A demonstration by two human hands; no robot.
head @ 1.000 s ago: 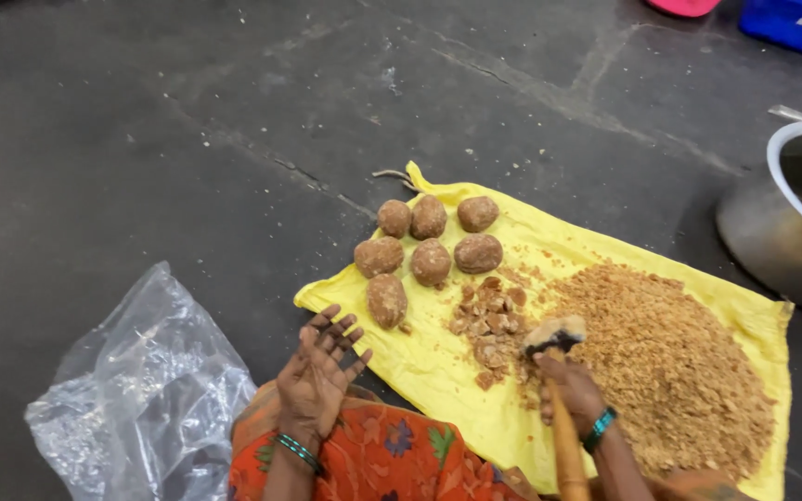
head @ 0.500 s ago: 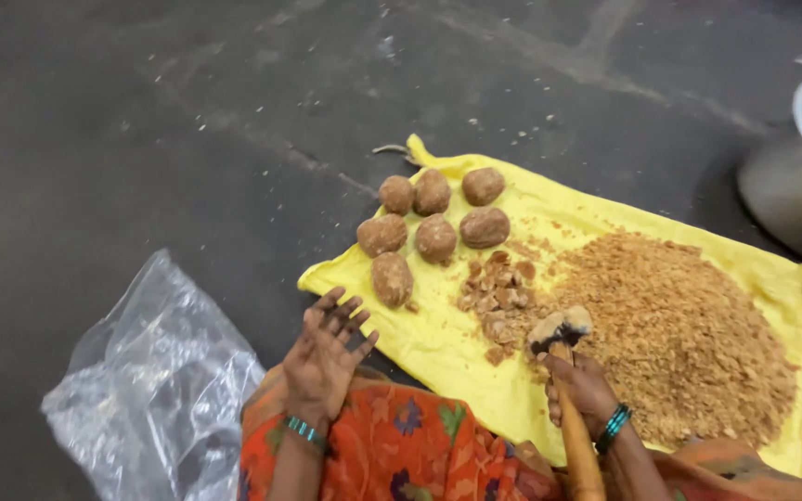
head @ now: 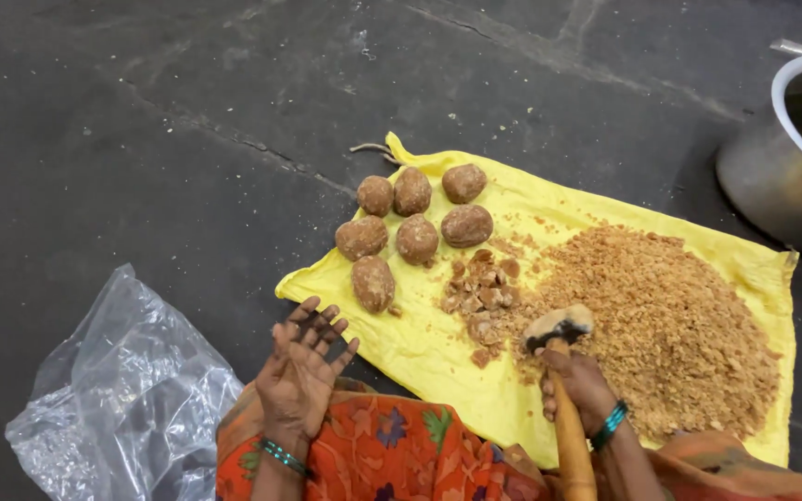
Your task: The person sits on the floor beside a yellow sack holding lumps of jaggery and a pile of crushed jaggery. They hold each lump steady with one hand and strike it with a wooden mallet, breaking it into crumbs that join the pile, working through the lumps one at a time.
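A yellow cloth (head: 457, 357) lies spread on the dark floor. On it sit several brown round lumps (head: 417, 237), a small heap of broken chunks (head: 482, 295) and a wide pile of brown crumbs (head: 670, 325). My right hand (head: 579, 382) grips a wooden-handled hammer (head: 559, 327) whose head rests at the edge of the chunks. My left hand (head: 301, 371) is held open, palm up with fingers spread, over my orange patterned garment (head: 392, 455), just short of the cloth's near edge and nearest one lump (head: 372, 282).
A crumpled clear plastic bag (head: 122, 399) lies on the floor at the left. A large metal pot (head: 791, 158) stands at the right edge beyond the cloth. The floor around is dark and dusty stone.
The view has shifted slightly, so cloth and pot sit a little differently in frame. Both hands keep their poses; the hammer head stays by the chunks.
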